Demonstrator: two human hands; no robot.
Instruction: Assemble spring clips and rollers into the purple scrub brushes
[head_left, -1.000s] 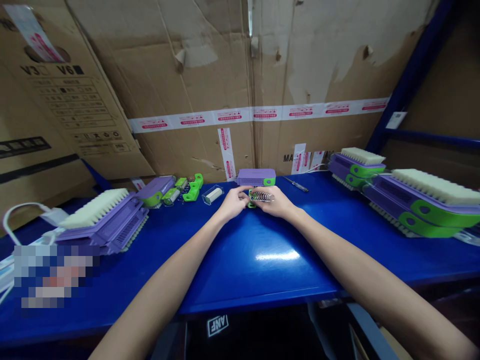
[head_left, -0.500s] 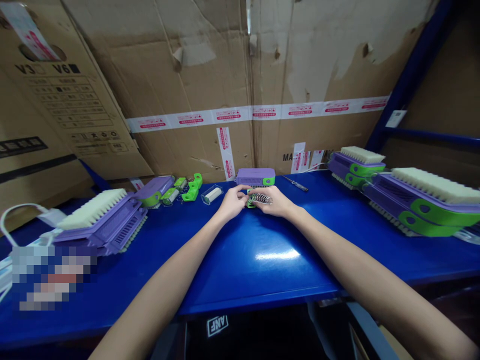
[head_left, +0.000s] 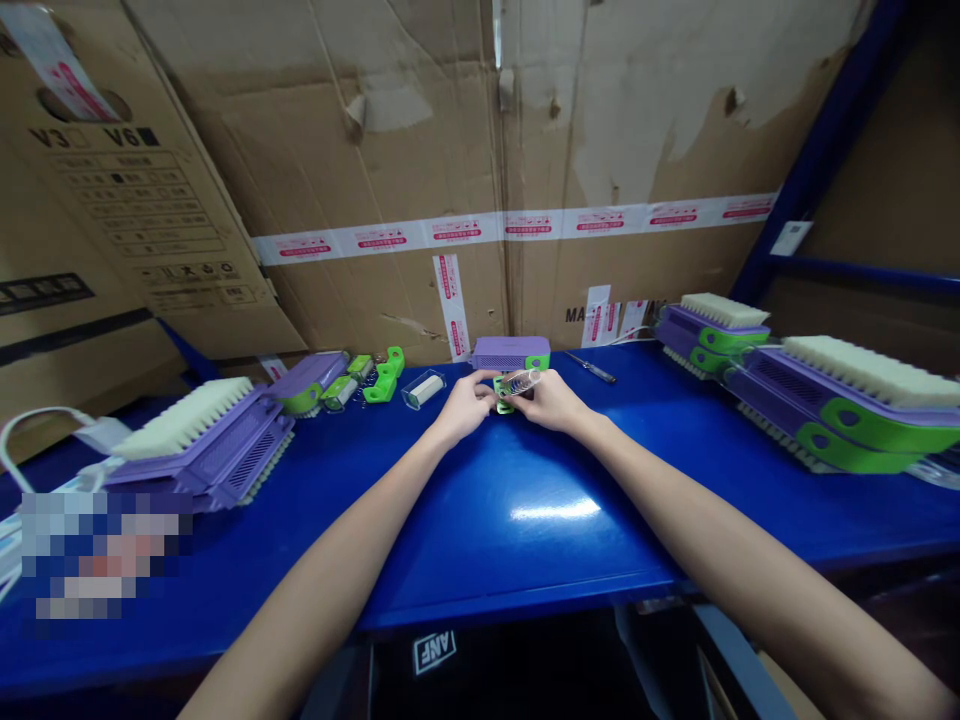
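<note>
My left hand (head_left: 466, 404) has its fingers closed at the left side of a small green plastic part (head_left: 504, 406), mostly hidden between both hands. In my right hand (head_left: 556, 402) a coiled metal spring (head_left: 520, 381) is held, tilted above the green part. Just behind my hands lies a purple brush (head_left: 501, 352) with a green end. A clear case with a pale strip (head_left: 425, 390) rests left of my left hand.
Stacks of purple brushes stand at left (head_left: 202, 450) and right (head_left: 840, 400). Green handle pieces (head_left: 384, 380) lie at back left. A screwdriver (head_left: 592, 367) lies behind my right hand. Cardboard (head_left: 420, 150) walls the back of the blue table (head_left: 480, 530).
The spring has tilted and shifted slightly up in my right hand, whose fingers have moved. My left hand stays nearly where it was, beside the green part.
</note>
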